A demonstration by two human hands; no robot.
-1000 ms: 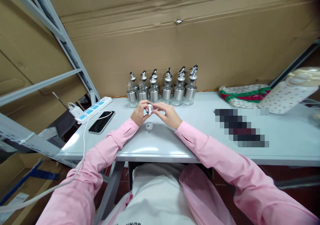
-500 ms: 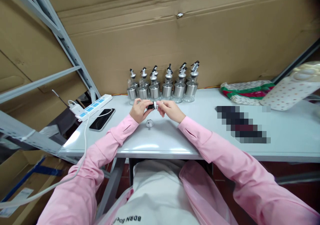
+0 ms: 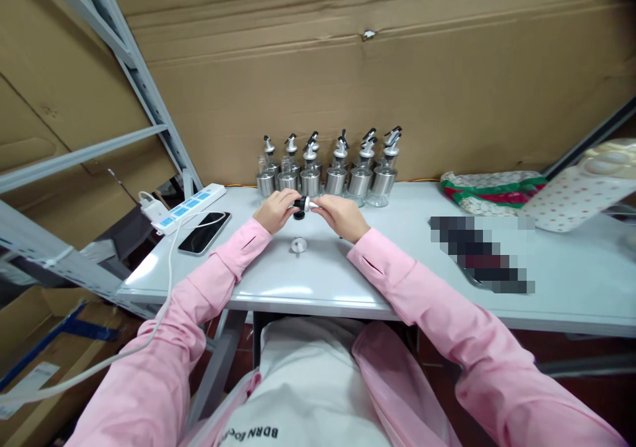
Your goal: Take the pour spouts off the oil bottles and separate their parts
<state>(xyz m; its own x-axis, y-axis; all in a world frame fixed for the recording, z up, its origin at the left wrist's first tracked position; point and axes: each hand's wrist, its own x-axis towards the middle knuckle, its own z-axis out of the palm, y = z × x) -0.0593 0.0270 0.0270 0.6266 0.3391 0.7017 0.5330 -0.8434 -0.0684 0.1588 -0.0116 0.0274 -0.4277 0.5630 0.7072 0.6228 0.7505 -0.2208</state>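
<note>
My left hand (image 3: 277,211) pinches the black end of a bottle pourer top (image 3: 307,204) held level above the table. At its silver end, the fingers of my right hand (image 3: 342,215) are closed. Just under the pourer shows a small black round part (image 3: 299,215); whether it is joined to the pourer I cannot tell. A small round silvery piece (image 3: 298,245) lies on the table nearer to me. Behind my hands stand several glass bottles with steel sleeves (image 3: 335,181), most topped by silver pourers with black levers. Two at the front left, including this bottle (image 3: 265,182), have bare necks.
On the left lie a phone (image 3: 205,233) and a white power strip (image 3: 191,207) with a cable crossing my left arm. To the right are a patterned cloth bag (image 3: 491,192), a dotted white object (image 3: 571,192) and a blurred-out dark item (image 3: 479,255). Cardboard (image 3: 318,83) backs the table.
The pourer top has turned a little in my fingers, and the black round part now shows beneath it. My right hand is stretched flatter along the silver end. The view has shifted slightly.
</note>
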